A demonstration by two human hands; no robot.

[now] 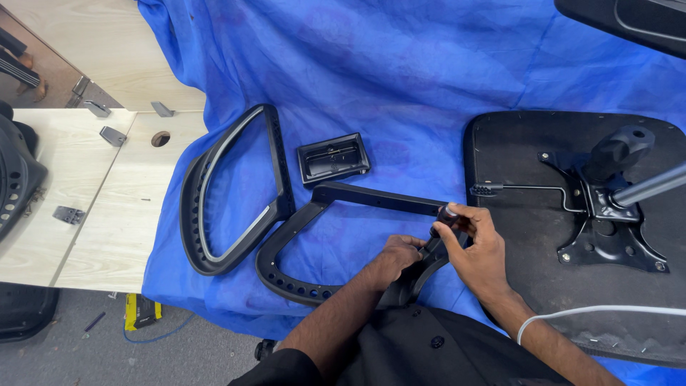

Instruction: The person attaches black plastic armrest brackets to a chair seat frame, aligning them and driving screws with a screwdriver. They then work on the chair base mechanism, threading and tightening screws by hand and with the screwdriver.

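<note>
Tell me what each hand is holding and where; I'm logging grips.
The left hand grips the near curved end of the black plastic armrest frame. The right hand pinches a small dark tool handle at its top.

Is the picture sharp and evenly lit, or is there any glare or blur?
Head view: even, soft light, weak shadows; the blue cloth and the armrest frame are sharp; mild glare on the metal rod of the seat base; both hands, left and right, show no motion blur.

Bare forearms, black clothing, white band on right wrist
</note>
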